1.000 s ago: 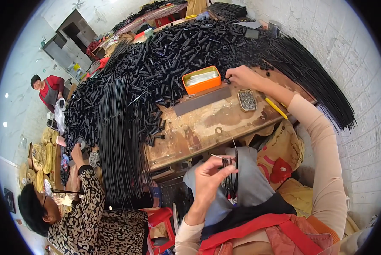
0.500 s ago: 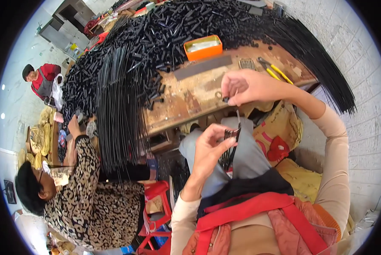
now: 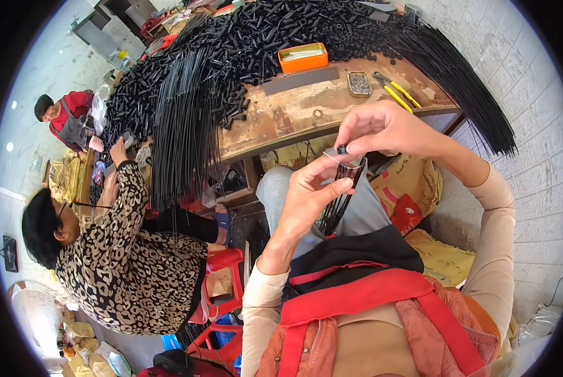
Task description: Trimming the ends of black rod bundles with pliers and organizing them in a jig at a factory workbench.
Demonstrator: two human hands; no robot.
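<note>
Head view: the left hand [image 3: 310,195] grips a bundle of thin black rods [image 3: 339,200] upright over the lap, steadying it while the right hand [image 3: 382,129] pinches a small black cap [image 3: 342,149] onto a rod tip, below the wooden workbench's [image 3: 281,122] near edge. The fingers hide the joint.

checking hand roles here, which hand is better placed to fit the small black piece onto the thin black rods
Probably right: the right hand pinches the small black piece above the thin black rods, which the left hand grips.
</note>
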